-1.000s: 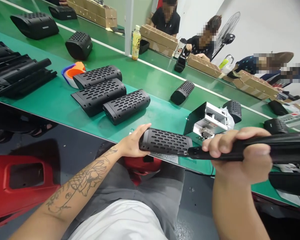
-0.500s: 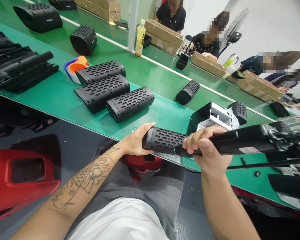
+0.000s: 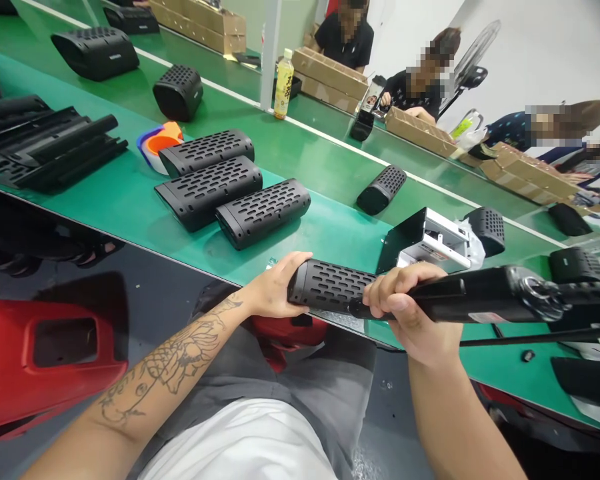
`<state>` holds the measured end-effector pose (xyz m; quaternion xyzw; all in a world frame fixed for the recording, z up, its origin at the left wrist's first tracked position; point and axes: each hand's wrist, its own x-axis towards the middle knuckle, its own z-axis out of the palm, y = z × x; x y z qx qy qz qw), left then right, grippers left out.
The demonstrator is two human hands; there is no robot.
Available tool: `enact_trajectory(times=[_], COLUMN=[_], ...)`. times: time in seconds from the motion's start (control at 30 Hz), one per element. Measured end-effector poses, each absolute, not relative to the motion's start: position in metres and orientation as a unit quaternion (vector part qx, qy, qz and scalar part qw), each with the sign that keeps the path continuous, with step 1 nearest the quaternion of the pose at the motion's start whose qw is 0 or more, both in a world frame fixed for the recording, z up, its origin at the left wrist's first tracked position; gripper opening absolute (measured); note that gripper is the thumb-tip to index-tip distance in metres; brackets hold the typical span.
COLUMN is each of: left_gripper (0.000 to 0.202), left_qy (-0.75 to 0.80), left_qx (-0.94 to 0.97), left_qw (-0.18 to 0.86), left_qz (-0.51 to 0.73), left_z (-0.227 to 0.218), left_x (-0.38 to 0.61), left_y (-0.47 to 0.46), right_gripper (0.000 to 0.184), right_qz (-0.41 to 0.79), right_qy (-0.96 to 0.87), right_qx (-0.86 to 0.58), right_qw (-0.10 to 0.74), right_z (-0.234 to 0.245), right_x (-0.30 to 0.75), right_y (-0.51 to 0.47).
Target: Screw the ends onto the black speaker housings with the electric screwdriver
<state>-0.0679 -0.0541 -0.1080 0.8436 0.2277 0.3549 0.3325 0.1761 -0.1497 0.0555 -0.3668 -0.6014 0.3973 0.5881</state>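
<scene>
At the near edge of the green bench, a black slotted housing point(image 3: 330, 283) lies on its side. My left hand point(image 3: 279, 288) grips its left end, thumb and fingers wrapped around it. My right hand point(image 3: 415, 307) is closed around a black electric screwdriver point(image 3: 467, 295), held almost level. Its tip end meets the housing's lower right side; the bit itself is too small to make out. Just beyond my left hand are several similar housings, the nearest a slotted housing point(image 3: 264, 212) standing apart from my fingers.
Behind my right hand stands a black-and-white metal box point(image 3: 427, 243). An orange and purple tape dispenser point(image 3: 161, 145) and stacked black shells point(image 3: 45, 143) are to the left. Across the conveyor belt point(image 3: 300, 150), co-workers sit behind cardboard boxes point(image 3: 330, 77). A red stool point(image 3: 40, 363) is at lower left.
The whole view has shifted slightly, so the bench things appear a little lower and farther right. Both hands keep their holds on the housing and the electric screwdriver.
</scene>
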Motion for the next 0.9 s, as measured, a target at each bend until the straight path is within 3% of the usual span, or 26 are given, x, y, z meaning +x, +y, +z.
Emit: enact_trajectory(times=[0.13,0.23,0.33,0.53,0.73,0.9], left_gripper=[0.120,0.120,0.124,0.122,0.120,0.117], left_qy=[0.231,0.228,0.234,0.250,0.229,0.227], left_qx=[0.842,0.840,0.837,0.831,0.828,0.822], left_qw=[0.330,0.332,0.333,0.338,0.342,0.356], left_qz=[0.358,0.363,0.367,0.364,0.380,0.383], left_z=[-0.107,-0.108,-0.111,-0.112,-0.111,-0.110], left_x=[-0.063,-0.057,-0.053,-0.055,-0.054,-0.053], left_y=[-0.056,-0.057,-0.057,-0.057,-0.057,-0.056], right_gripper=[0.027,0.020,0.019,0.019,0.023,0.041], right_qz=[0.299,0.103,-0.036,0.042,0.060,0.259], right_qy=[-0.570,-0.489,-0.444,-0.468,-0.460,-0.538], right_qx=[-0.388,-0.457,-0.508,-0.466,-0.480,-0.351], right_qw=[0.659,0.736,0.737,0.750,0.744,0.722], right_z=[0.074,0.078,0.064,0.034,0.066,0.089], right_x=[0.203,0.248,0.298,0.333,0.277,0.196], right_y=[-0.144,-0.124,-0.100,-0.096,-0.129,-0.147])
